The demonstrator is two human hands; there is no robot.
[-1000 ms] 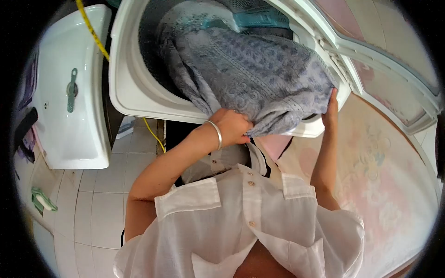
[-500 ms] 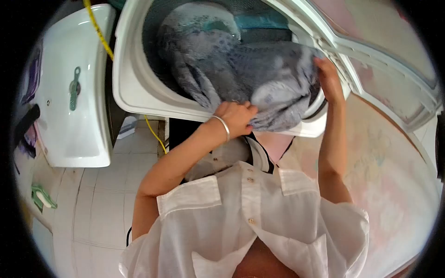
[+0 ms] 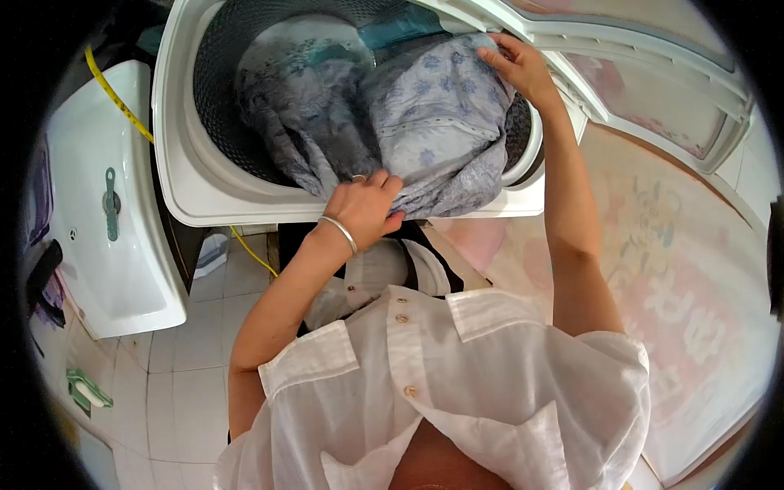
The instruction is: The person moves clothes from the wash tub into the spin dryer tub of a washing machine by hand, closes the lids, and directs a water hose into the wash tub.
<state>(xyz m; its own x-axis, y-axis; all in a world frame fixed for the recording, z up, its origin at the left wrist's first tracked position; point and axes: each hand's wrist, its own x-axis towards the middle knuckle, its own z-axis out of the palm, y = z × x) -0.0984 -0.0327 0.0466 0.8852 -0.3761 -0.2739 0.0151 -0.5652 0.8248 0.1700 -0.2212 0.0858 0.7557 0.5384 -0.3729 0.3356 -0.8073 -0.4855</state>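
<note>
A wet grey-blue cloth with a flower print (image 3: 441,122) lies bunched in the drum (image 3: 214,102) of a top-loading washing machine (image 3: 192,192), and part of it drapes over the front rim. My left hand (image 3: 363,211), wearing a silver bangle and a ring, is closed on a gathered fold at that rim. At the cloth's upper right edge, my right hand (image 3: 523,75) pinches the fabric between thumb and fingers. A paler panel with blue flowers is spread between the two hands. Foamy water (image 3: 302,37) shows at the back of the drum.
The see-through lid (image 3: 645,98) stands open on the right. To the left is a white sink (image 3: 135,269) with a green handled tool (image 3: 111,204) in it. A yellow hose (image 3: 114,94) runs behind the sink. A green brush (image 3: 88,390) is at lower left.
My right hand has lifted the cloth's right edge up and back, turning the flowered panel into sight. My left hand keeps its hold at the rim. The view has shifted slightly.
</note>
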